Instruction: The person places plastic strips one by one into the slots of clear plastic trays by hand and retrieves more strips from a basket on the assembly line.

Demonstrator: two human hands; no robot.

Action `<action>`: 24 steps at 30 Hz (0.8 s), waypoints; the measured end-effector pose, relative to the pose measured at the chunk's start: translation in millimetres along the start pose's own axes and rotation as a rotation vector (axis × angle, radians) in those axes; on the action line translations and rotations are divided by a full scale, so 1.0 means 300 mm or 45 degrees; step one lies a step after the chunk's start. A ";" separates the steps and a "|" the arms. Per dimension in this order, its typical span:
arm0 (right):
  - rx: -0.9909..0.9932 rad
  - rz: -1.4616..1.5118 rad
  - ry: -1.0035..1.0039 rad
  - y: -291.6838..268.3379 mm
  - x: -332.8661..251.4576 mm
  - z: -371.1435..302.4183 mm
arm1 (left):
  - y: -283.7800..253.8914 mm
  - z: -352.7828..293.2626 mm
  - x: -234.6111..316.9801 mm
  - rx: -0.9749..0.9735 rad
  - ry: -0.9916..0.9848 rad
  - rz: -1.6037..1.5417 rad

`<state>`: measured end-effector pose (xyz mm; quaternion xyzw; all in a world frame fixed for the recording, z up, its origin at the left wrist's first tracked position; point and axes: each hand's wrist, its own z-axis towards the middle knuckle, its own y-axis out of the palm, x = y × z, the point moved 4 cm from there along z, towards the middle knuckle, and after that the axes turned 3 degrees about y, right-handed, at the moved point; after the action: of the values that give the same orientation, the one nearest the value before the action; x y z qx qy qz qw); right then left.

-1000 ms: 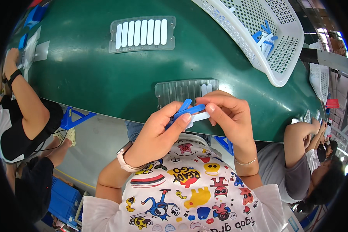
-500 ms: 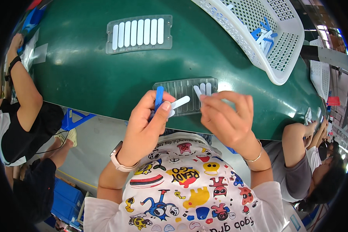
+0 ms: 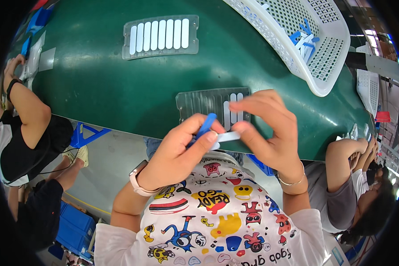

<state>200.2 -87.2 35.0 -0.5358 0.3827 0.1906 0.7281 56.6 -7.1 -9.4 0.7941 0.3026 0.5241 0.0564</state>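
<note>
My left hand (image 3: pixel 188 144) is closed around a small bunch of strips with rounded ends. A blue strip (image 3: pixel 207 124) sticks up from it, and a white strip (image 3: pixel 228 136) points out to the right. My right hand (image 3: pixel 270 131) has thumb and index finger apart, the thumb at the outer end of that white strip. Just beyond both hands lies a clear slotted tray (image 3: pixel 195 99), with white strips (image 3: pixel 233 104) in its right-hand slots and bare slots at left. My right hand hides part of the tray's right side.
Farther back lies a second clear tray (image 3: pixel 127 44) filled with a row of white strips (image 3: pixel 160 34). A white perforated basket (image 3: pixel 320 86) at the far right holds loose blue and white strips (image 3: pixel 305 44). Other people sit at left and right of the green table (image 3: pixel 97 88).
My right hand has let go of a white strip, which now lies straight in a tray slot, and its fingers have opened. My left hand has moved right and nearer to me with its strips.
</note>
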 end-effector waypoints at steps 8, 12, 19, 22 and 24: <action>0.208 0.144 -0.096 -0.010 0.054 0.016 | -0.028 -0.015 -0.018 0.274 0.161 0.076; 0.089 -0.289 -0.520 0.040 0.038 -0.046 | -0.097 -0.030 -0.040 0.473 0.232 -0.002; -0.122 -0.637 -0.420 0.078 0.015 -0.101 | -0.137 -0.074 -0.059 0.594 0.265 0.016; -0.089 -0.709 -0.399 0.065 0.004 -0.091 | -0.116 -0.063 -0.052 0.597 0.340 0.111; 0.008 -0.643 -0.425 0.041 0.021 -0.110 | -0.105 -0.059 -0.043 0.599 0.392 0.173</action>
<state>184.0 -114.4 18.0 -0.5731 0.1130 0.0878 0.8069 24.5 7.5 -24.8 0.7149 0.3672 0.5563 -0.2111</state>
